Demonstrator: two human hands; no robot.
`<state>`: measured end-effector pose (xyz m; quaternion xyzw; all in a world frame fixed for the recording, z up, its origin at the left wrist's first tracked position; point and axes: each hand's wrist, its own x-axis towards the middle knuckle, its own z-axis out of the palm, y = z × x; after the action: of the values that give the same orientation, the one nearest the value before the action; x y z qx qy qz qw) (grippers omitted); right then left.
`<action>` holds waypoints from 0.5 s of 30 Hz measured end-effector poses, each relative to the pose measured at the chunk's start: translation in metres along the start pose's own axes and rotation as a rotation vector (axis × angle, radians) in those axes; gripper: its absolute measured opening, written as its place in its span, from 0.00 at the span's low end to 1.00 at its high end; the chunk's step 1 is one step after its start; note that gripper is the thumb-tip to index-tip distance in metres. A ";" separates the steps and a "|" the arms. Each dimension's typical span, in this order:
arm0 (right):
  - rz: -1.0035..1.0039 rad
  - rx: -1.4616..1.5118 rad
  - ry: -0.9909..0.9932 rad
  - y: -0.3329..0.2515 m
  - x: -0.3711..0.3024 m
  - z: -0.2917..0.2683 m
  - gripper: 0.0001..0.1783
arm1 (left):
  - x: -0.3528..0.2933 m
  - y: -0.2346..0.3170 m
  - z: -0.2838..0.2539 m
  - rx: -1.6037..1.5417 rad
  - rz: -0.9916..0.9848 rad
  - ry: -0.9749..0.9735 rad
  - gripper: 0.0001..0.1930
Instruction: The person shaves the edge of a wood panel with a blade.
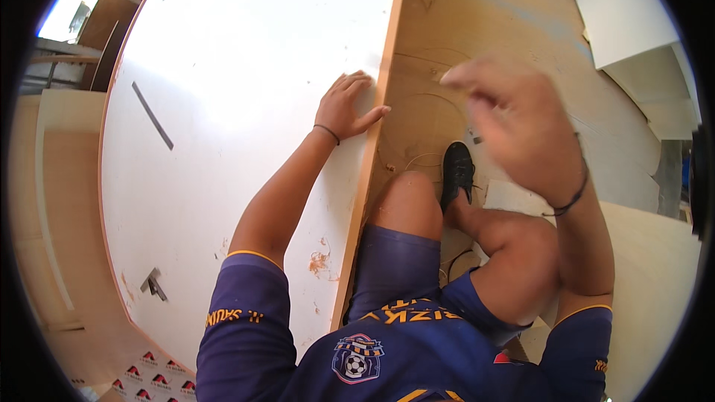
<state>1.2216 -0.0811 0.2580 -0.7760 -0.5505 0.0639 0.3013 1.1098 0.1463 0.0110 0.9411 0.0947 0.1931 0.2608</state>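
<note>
A large white panel (246,141) with an orange-brown edge (387,59) fills the left and middle of the view. My left hand (348,104) lies on it beside the right-hand edge, palm down and fingers stretched, with the thumb reaching over the edge. Over the floor to the right, my right hand (525,126) is raised and apart from the panel. Its fingers look bent but are smeared by motion, and I cannot tell whether anything is in them.
On the panel lie a thin dark strip (153,116), a small grey metal piece (154,284) and some shavings (319,262). White cabinet boxes (633,22) stand at the far right. Loose thin strips lie on the brown floor (428,67). A pale board (633,275) is at the near right.
</note>
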 end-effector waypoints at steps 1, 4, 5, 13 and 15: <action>0.006 -0.059 0.146 0.003 -0.003 -0.011 0.16 | -0.002 0.000 0.001 0.023 0.004 0.005 0.29; 0.091 -0.181 0.516 0.012 -0.012 -0.040 0.14 | 0.001 0.007 -0.001 0.047 0.042 -0.001 0.29; 0.158 -0.155 0.591 0.015 -0.018 -0.041 0.14 | 0.000 0.003 -0.006 0.066 0.047 -0.004 0.29; 0.215 -0.029 0.707 0.088 0.004 -0.038 0.13 | -0.046 0.036 -0.007 0.173 -0.029 -0.254 0.39; 0.284 -0.007 0.728 0.112 0.019 -0.042 0.13 | -0.053 0.041 -0.014 0.178 -0.036 -0.317 0.40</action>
<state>1.3387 -0.1043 0.2366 -0.8174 -0.2950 -0.1763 0.4624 1.0594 0.1036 0.0268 0.9773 0.0857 0.0283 0.1917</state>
